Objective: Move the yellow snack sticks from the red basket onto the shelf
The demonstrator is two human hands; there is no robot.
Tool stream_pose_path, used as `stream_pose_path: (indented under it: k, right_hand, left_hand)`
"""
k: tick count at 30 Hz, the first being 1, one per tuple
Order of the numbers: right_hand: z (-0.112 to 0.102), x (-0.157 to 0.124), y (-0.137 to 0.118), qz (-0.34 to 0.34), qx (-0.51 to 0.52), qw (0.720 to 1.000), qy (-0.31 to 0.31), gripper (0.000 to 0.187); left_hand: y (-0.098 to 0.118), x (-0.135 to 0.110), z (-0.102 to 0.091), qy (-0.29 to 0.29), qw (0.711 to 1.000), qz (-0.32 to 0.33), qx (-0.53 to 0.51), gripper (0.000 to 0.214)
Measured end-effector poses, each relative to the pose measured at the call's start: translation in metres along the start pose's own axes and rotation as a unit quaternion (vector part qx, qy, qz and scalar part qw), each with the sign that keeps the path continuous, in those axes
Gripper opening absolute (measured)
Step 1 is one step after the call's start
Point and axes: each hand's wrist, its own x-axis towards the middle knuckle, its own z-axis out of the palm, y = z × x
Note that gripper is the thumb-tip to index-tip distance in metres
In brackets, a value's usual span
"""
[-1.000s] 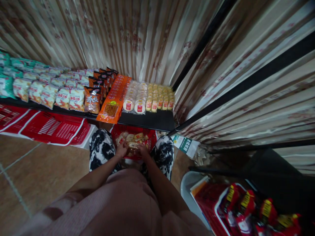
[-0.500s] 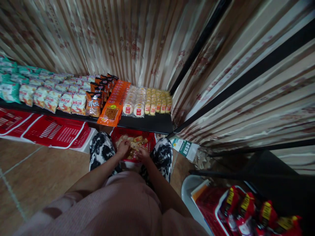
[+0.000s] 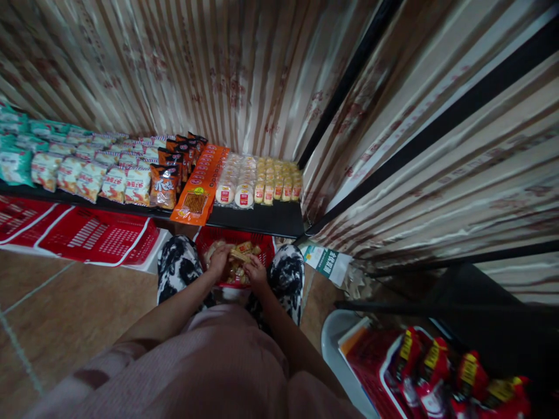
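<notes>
Between my knees is a red basket [image 3: 205, 235] with several small, yellowish wrapped snacks [image 3: 236, 274] inside. Over it, my left hand [image 3: 220, 259] pinches one end of a wrapped snack [image 3: 240, 255]. My right hand [image 3: 255, 271] is closed at the other end of the same packet, lower and to the right. The fingertips are small and dim, and the packet's print cannot be read. In front, on the black shelf [image 3: 271, 219], stand rows of yellow wrapped snacks [image 3: 273, 186] and, to their left, round white packaged snacks [image 3: 236, 192].
An orange snack bag [image 3: 195, 201] overhangs the shelf edge beside orange-black bags [image 3: 164, 185], white bags [image 3: 111, 181] and green bags [image 3: 17, 166]. Red baskets [image 3: 98, 233] stand below left. Black frame bars [image 3: 371, 209] cross the curtain on the right. Red packets [image 3: 432, 372] sit lower right.
The packet between my hands has turned slightly, and my fingers have shifted on it. The view has drifted a little; the shelf goods look unchanged.
</notes>
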Motion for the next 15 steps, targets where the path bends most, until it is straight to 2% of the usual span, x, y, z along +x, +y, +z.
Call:
stream_pose_path:
  k: [4,7,12,15]
  right_hand:
    - [0.002,-0.003,-0.005,-0.033,-0.053,0.998,-0.004,0.034]
    - [0.004,-0.007,-0.010,-0.045,-0.076,0.996,-0.005,0.031]
    - [0.005,-0.011,-0.011,-0.079,-0.125,0.989,0.017,0.029]
    - [0.003,-0.013,-0.010,-0.112,-0.124,0.986,0.027,0.026]
  left_hand:
    - [0.013,-0.007,-0.004,-0.019,1.000,0.013,0.007,0.028]
    - [0.015,-0.008,-0.004,-0.011,1.000,0.021,0.010,0.027]
    - [0.010,-0.004,-0.001,-0.004,0.996,-0.020,-0.091,0.026]
    - [0.012,-0.003,0.000,-0.014,0.993,-0.030,-0.117,0.028]
